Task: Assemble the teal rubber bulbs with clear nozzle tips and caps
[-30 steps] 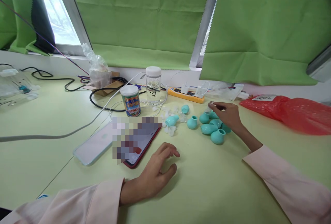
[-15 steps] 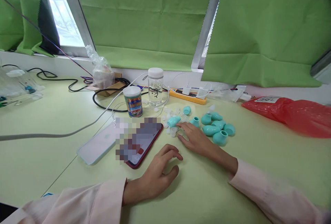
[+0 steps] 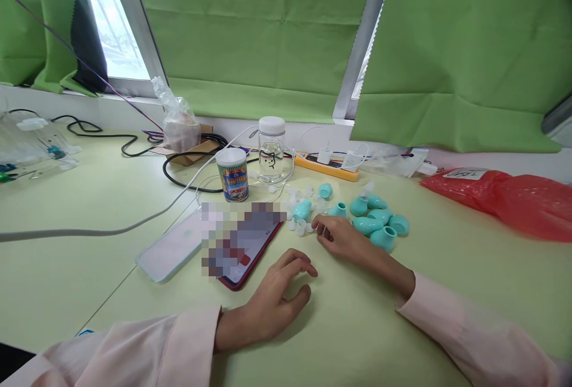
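Note:
My left hand rests on the table, loosely bent with thumb and fingers apart, and nothing is in it. My right hand hovers low at the edge of a scatter of small clear plastic pieces. Its fingers are half curled, apart from the thumb, and no object shows in them. Just left of its fingertips lies a glossy turquoise bulb-shaped piece. Another turquoise piece with an open neck stands right behind the hand. Several more turquoise pieces lie in a group to its right.
A phone and a pale phone case lie left of the pieces. Behind are a printed can, a clear bottle and an orange power strip. Cables cross the left; a red plastic bag lies right.
My right hand has let go of the turquoise bulb-shaped piece and drawn slightly right, its fingers curling. That piece now points a different way. My left hand has stayed put.

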{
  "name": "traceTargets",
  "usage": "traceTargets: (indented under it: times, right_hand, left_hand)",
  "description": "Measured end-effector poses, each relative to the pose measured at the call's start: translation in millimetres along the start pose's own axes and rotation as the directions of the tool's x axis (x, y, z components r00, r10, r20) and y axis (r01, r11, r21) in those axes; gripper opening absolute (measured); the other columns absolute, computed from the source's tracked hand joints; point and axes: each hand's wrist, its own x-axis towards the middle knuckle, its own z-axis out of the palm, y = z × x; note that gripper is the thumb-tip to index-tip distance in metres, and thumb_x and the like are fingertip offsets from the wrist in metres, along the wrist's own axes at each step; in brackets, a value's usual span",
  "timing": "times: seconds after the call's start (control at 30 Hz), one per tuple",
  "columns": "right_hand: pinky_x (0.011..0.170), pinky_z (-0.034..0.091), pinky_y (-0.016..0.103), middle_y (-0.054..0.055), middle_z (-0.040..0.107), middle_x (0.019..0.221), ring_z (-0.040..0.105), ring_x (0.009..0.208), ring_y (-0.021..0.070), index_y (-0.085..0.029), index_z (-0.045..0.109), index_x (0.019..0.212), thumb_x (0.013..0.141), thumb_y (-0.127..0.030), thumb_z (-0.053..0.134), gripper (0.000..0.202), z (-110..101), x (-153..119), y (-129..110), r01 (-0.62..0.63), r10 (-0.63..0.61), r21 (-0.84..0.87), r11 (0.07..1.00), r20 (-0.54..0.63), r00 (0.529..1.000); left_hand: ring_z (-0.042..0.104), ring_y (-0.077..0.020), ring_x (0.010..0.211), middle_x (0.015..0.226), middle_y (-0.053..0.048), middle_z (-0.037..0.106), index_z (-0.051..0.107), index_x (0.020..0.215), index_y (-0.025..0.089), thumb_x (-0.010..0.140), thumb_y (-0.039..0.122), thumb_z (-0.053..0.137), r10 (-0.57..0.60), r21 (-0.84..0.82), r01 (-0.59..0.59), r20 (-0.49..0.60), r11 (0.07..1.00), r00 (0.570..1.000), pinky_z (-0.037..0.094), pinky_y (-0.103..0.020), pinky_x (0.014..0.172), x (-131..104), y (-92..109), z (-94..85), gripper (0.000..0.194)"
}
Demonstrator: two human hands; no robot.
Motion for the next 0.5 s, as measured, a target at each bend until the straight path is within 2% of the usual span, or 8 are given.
traceTargets:
  times: [0.13, 0.23, 0.33, 0.43, 0.5]
  right_hand:
    - [0.051, 0.039, 0.022, 0.001, 0.059, 0.063, 0.053, 0.055, 0.0121, -0.015, 0.057, 0.075, 0.065, 0.0, 0.046, 0.02, -5.6, 0.0, -1.6, 0.017, -0.017, 0.015, 1.0, 0.023, 1.0]
    - [0.054, 0.042, 0.022, 0.002, 0.06, 0.066, 0.054, 0.056, 0.0121, -0.013, 0.057, 0.088, 0.066, -0.001, 0.047, 0.028, -6.0, 2.2, -7.5, 0.018, -0.017, 0.042, 0.999, -0.015, 1.0]
    - [0.058, 0.045, 0.024, 0.003, 0.061, 0.071, 0.055, 0.059, 0.0123, -0.013, 0.054, 0.102, 0.068, -0.003, 0.047, 0.036, -3.0, 3.9, -14.6, 0.093, -0.083, 0.101, 0.991, -0.101, 0.991]
    - [0.059, 0.046, 0.025, 0.004, 0.061, 0.072, 0.055, 0.059, 0.0128, -0.015, 0.057, 0.098, 0.069, -0.003, 0.045, 0.034, 3.6, 4.0, -18.3, 0.168, -0.152, 0.113, 0.979, -0.134, 0.979]
    - [0.059, 0.046, 0.025, 0.004, 0.061, 0.072, 0.056, 0.06, 0.0132, -0.015, 0.058, 0.094, 0.068, -0.002, 0.045, 0.031, 9.0, 3.5, -18.1, 0.14, -0.12, 0.13, 0.982, -0.148, 0.982]
  left_hand:
    - [0.047, -0.0171, 0.096, 0.101, -0.006, 0.049, 0.052, 0.09, 0.018, 0.069, 0.0, 0.043, -0.013, -0.005, 0.013, 0.001, 1.0, 1.0, 0.039, -0.027, 0.084, -0.2, 0.4, 0.4, 0.029]
    - [0.048, -0.0173, 0.096, 0.1, -0.006, 0.049, 0.052, 0.089, 0.018, 0.068, 0.0, 0.043, -0.021, -0.004, 0.021, -0.003, 1.0, 1.0, 0.039, -0.027, 0.083, 0.0, 1.2, 0.4, 0.029]
    - [0.048, -0.0173, 0.096, 0.099, -0.006, 0.05, 0.052, 0.088, 0.018, 0.067, -0.001, 0.043, -0.028, -0.007, 0.028, -0.002, 1.0, 1.0, 0.038, -0.027, 0.083, 0.6, 2.0, 0.1, 0.029]
    - [0.047, -0.0171, 0.096, 0.098, -0.006, 0.05, 0.052, 0.088, 0.018, 0.068, 0.0, 0.043, -0.031, -0.018, 0.031, -0.012, 0.999, 0.999, 0.038, -0.027, 0.083, 1.2, 1.8, -0.4, 0.028]
    - [0.048, -0.0169, 0.095, 0.097, -0.006, 0.05, 0.052, 0.087, 0.017, 0.068, 0.0, 0.043, -0.038, -0.025, 0.038, -0.026, 0.999, 0.999, 0.038, -0.027, 0.083, 1.4, 1.1, -0.5, 0.028]
